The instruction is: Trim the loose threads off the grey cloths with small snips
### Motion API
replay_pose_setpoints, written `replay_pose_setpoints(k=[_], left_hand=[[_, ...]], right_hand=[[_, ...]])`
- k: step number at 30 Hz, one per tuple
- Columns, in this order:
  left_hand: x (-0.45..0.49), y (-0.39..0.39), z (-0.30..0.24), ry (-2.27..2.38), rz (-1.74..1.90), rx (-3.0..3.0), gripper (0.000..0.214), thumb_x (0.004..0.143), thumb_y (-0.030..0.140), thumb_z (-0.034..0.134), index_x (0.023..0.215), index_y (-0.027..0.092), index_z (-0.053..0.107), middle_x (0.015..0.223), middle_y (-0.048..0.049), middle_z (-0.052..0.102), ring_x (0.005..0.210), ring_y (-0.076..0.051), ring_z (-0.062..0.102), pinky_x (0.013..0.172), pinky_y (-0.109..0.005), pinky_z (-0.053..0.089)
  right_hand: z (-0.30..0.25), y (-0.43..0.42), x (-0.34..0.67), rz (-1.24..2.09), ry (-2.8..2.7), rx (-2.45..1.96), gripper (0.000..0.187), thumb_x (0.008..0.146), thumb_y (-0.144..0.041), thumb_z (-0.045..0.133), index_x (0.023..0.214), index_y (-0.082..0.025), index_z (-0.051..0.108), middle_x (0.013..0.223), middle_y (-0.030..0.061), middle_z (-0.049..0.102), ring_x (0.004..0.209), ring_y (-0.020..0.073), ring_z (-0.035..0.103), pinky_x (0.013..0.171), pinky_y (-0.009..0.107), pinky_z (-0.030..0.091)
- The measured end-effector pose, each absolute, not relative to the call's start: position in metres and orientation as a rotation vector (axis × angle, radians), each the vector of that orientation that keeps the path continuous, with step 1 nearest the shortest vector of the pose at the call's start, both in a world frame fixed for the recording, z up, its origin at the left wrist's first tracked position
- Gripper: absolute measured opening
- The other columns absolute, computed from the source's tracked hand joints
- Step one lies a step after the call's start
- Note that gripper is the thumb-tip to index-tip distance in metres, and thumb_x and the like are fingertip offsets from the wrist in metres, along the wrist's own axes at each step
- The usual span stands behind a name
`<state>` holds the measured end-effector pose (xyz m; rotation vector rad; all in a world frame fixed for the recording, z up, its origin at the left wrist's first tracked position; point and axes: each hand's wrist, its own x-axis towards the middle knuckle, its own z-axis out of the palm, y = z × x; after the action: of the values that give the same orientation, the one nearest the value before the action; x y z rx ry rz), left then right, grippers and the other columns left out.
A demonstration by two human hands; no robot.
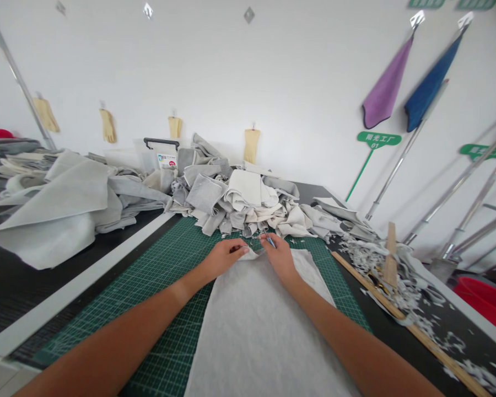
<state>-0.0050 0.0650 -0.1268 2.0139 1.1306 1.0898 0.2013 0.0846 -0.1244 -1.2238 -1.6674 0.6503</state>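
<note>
A light grey cloth [264, 325] lies over the green cutting mat [157, 314]. My left hand [227, 255] is closed in a pinch on the cloth's far edge, which is lifted and puckered there. Between the fingers of my right hand [279, 255] sits a small slim tool [269, 240], blue with a metal tip; its exact kind is too small to make out. This hand rests at the same far edge, just right of the left one, and its fingertips are near the raised fold.
A heap of grey cloth pieces [243, 193] stands beyond the mat, with larger folded cloths [66, 198] at left. On the right lie a wooden strip [421, 336], white scraps [417, 303] and a short wooden piece [391, 248]. Poles [397, 171] lean against the wall.
</note>
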Motion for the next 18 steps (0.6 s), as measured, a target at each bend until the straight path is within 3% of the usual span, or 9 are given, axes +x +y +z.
replay_pose_setpoints(k=[11, 18], left_hand=[[-0.005, 0.059, -0.122, 1.215, 1.134, 2.076, 0.026, 0.096, 0.04, 0.052, 0.095, 0.02, 0.068, 0.074, 0.0022, 0.062, 0.067, -0.014, 0.053, 0.062, -0.022, 0.036], [-0.003, 0.052, -0.12, 1.29, 0.975, 2.183, 0.025, 0.093, 0.038, 0.055, 0.082, 0.018, 0.065, 0.078, -0.0001, 0.067, 0.071, -0.018, 0.058, 0.062, -0.024, 0.034]], right_hand=[[-0.121, 0.077, 0.193, 0.65, -1.901, -1.171, 0.031, 0.09, -0.044, 0.056, 0.086, -0.02, 0.074, 0.081, 0.0001, 0.07, 0.077, 0.0183, 0.058, 0.07, 0.026, 0.038], [-0.099, 0.08, 0.199, 0.548, -1.798, -1.229, 0.034, 0.09, -0.047, 0.053, 0.086, -0.018, 0.071, 0.077, 0.0015, 0.066, 0.073, 0.0188, 0.055, 0.067, 0.026, 0.038]])
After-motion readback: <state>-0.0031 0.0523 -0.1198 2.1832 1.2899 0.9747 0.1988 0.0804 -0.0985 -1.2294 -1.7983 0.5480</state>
